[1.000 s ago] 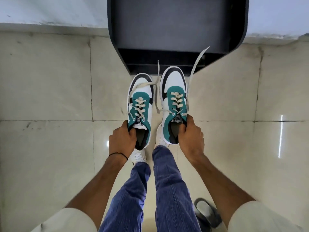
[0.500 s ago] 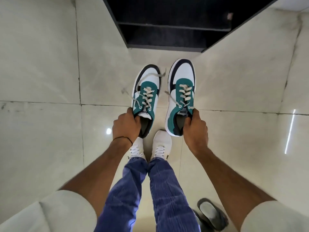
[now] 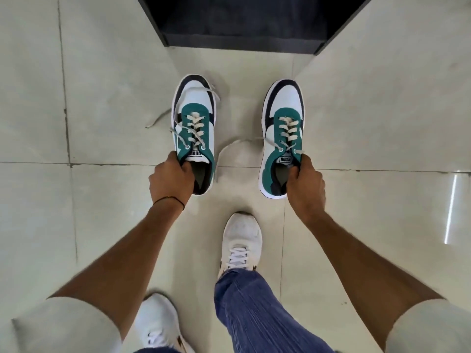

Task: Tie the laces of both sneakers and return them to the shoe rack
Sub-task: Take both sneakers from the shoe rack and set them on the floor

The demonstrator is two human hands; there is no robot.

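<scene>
Two white, teal and navy sneakers with untied cream laces are close to the pale tiled floor, toes pointing at the rack. My left hand (image 3: pixel 171 181) grips the left sneaker (image 3: pixel 194 128) by its collar, fingers inside the opening. My right hand (image 3: pixel 305 186) holds the right sneaker (image 3: pixel 282 133) the same way. Loose lace ends trail onto the tiles beside and between the shoes. The black shoe rack (image 3: pixel 244 21) stands just beyond the toes, its shelf dark.
My own white shoes (image 3: pixel 240 240) and blue trouser leg (image 3: pixel 257 309) are below the sneakers, one foot stepped forward between my arms. Grout lines cross the glossy tiles, with open floor on both sides of the rack.
Both sneakers came down from the rack toward the floor and spread apart. The view dropped lower and nearer. My feet shifted, one stepping forward.
</scene>
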